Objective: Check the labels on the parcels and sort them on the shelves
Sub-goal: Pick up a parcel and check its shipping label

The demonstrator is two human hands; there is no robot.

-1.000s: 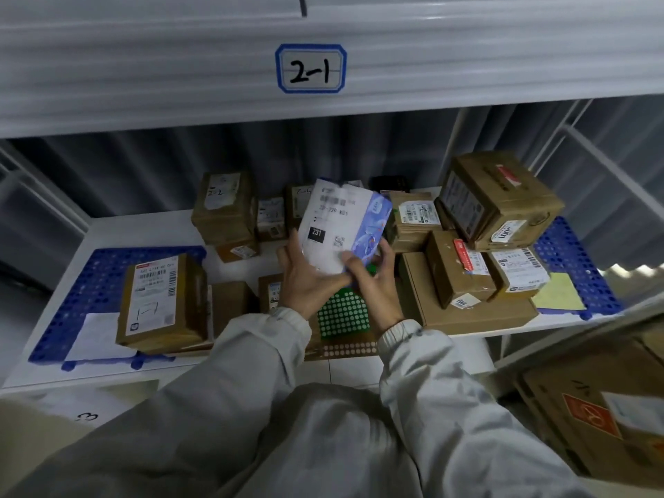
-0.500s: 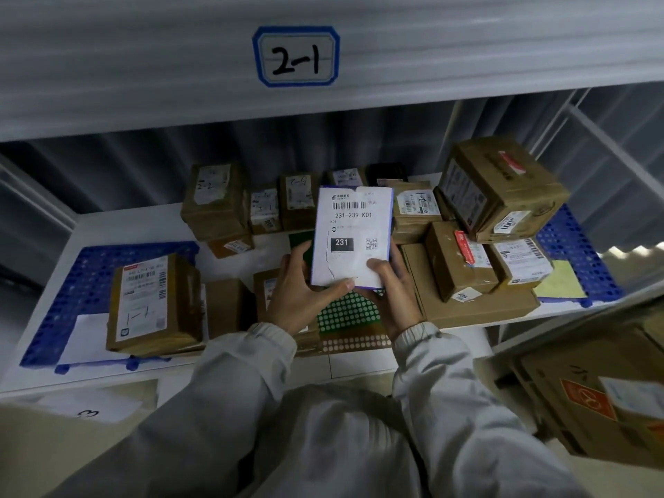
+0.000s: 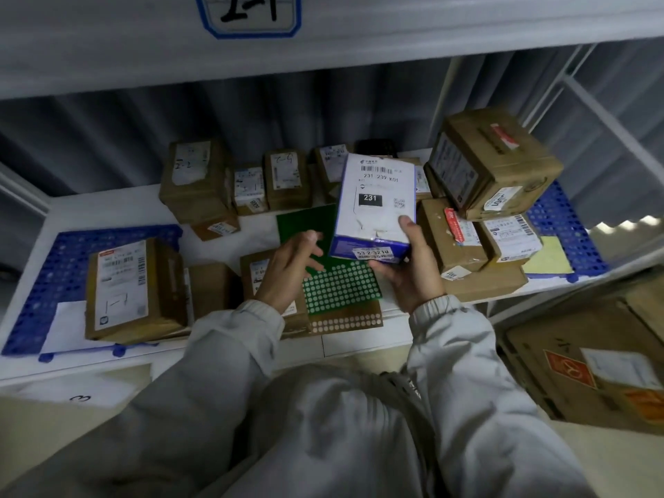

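My right hand point(image 3: 411, 267) grips a blue-and-white parcel point(image 3: 377, 206) from below, thumb on its white label, which faces me and reads "231". The parcel hangs over the middle of the white shelf point(image 3: 107, 210). My left hand point(image 3: 287, 271) hovers just left of the parcel with relaxed fingers and holds nothing. Under both hands lies a green parcel with white dots point(image 3: 341, 285). Several brown cardboard parcels with labels stand on the shelf, among them a flat one at the left point(image 3: 129, 289) and a row at the back point(image 3: 284, 177).
A tilted brown box point(image 3: 492, 163) tops a stack of parcels at the right. Blue perforated mats point(image 3: 61, 260) lie at both shelf ends. The upper shelf edge carries a sign "2-1" point(image 3: 251, 12). A large cardboard box point(image 3: 593, 364) sits low right.
My left hand has let go of the blue-and-white parcel and drawn away to the left. My right hand alone now holds it, shifted slightly right. The view has moved closer.
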